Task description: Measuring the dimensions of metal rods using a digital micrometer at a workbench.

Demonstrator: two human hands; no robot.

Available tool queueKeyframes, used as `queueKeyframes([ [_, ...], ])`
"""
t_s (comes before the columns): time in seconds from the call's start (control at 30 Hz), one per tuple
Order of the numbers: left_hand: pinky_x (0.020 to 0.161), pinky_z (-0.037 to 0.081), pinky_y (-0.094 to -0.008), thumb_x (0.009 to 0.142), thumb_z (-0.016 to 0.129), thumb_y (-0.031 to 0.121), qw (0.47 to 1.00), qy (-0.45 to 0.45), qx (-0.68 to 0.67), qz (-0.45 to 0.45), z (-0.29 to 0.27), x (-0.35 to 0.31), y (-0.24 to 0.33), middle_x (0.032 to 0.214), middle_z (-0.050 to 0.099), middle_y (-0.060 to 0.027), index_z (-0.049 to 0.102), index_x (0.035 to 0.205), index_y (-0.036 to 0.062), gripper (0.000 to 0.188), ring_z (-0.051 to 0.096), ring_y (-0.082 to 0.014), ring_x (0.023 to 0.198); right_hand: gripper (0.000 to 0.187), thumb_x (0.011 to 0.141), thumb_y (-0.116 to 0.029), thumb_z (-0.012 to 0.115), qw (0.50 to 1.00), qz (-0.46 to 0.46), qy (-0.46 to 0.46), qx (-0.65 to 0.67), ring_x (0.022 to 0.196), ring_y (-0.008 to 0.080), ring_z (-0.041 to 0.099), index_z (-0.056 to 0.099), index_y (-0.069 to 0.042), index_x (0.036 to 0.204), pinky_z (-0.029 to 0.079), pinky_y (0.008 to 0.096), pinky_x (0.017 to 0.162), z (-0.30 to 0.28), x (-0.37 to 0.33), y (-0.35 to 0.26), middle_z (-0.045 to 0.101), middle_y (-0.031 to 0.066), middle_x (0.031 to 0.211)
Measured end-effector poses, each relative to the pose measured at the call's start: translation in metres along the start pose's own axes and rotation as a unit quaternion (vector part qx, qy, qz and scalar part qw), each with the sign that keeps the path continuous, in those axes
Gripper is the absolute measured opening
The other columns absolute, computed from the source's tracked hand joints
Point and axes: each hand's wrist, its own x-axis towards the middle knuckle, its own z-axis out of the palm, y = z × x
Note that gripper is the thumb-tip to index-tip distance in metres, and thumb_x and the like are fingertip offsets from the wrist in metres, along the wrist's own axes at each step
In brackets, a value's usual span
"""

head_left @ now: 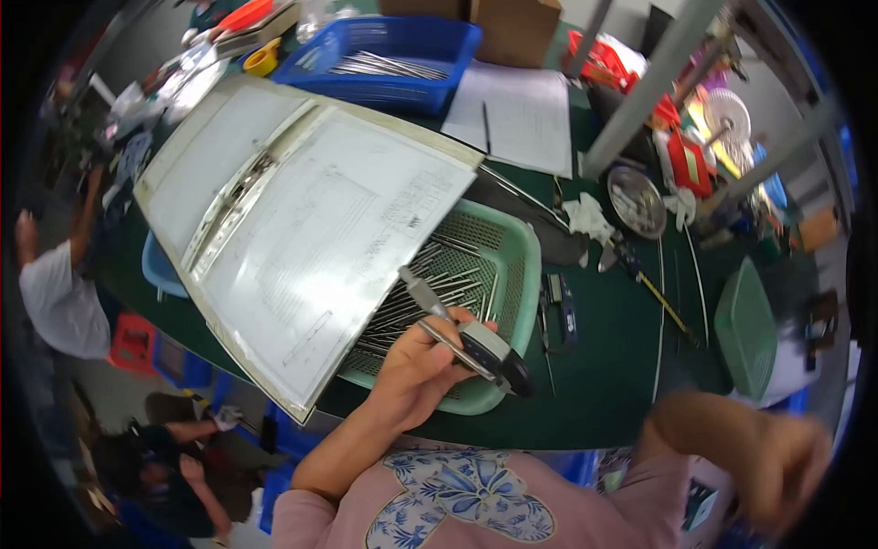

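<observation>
My left hand (pixel 416 371) is closed around a digital micrometer (pixel 485 344), above the near side of a green plastic basket (pixel 521 274). A slim metal rod (pixel 448 343) runs beside the micrometer at my fingers; whether it is a separate piece I cannot tell. Inside the basket lie several thin metal rods (pixel 448 279). A binder with a technical drawing in a clear sleeve (pixel 320 229) covers the basket's left part. My right hand (pixel 786 467) is off to the lower right, past the table edge, its fingers smeared by motion.
A digital caliper (pixel 560 306) lies right of the basket. Behind are a blue bin (pixel 384 91) of rods and a paper sheet (pixel 540 119) with a pen. Metal posts (pixel 640 101), a round bowl (pixel 637 201) and a green tray (pixel 745 325) stand right. Other people work at left.
</observation>
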Motion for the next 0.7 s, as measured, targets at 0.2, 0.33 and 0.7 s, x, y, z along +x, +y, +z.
queueKeyframes([
  [0.2,0.083,0.043,-0.0368,0.083,0.051,0.014,0.999,0.037,-0.015,-0.035,-0.004,-0.007,0.004,0.112,0.04,-0.0067,0.05,0.092,0.0057,0.012,0.043,-0.0212,0.109,0.017,0.068,-0.003,0.059,0.781,0.343,-0.517,-0.072,0.063,0.0075,0.053,0.055,-0.003,0.085,0.042,0.0211,0.058,0.132,-0.198,0.12,0.058,0.0029,0.073],
  [0.33,0.077,0.042,-0.0276,0.082,0.054,0.016,0.998,0.038,-0.008,-0.049,-0.002,-0.004,-0.003,0.103,0.045,-0.0011,0.049,0.097,0.0087,0.017,0.047,-0.0102,0.093,0.018,0.066,-0.014,0.054,0.712,0.241,-0.632,-0.188,0.072,0.0247,0.059,0.06,-0.008,0.081,0.045,0.0336,0.064,0.153,-0.264,0.16,0.062,0.0072,0.074],
  [0.7,0.077,0.04,-0.0233,0.082,0.055,0.017,0.996,0.028,0.07,-0.036,0.007,0.005,0.002,0.108,0.041,-0.0022,0.05,0.097,0.0072,0.019,0.044,-0.0094,0.096,0.038,0.081,-0.032,0.052,0.549,0.562,-0.601,0.145,0.061,0.0098,0.053,0.055,0.004,0.093,0.042,0.0222,0.056,0.113,-0.158,0.028,0.055,0.0066,0.075],
])
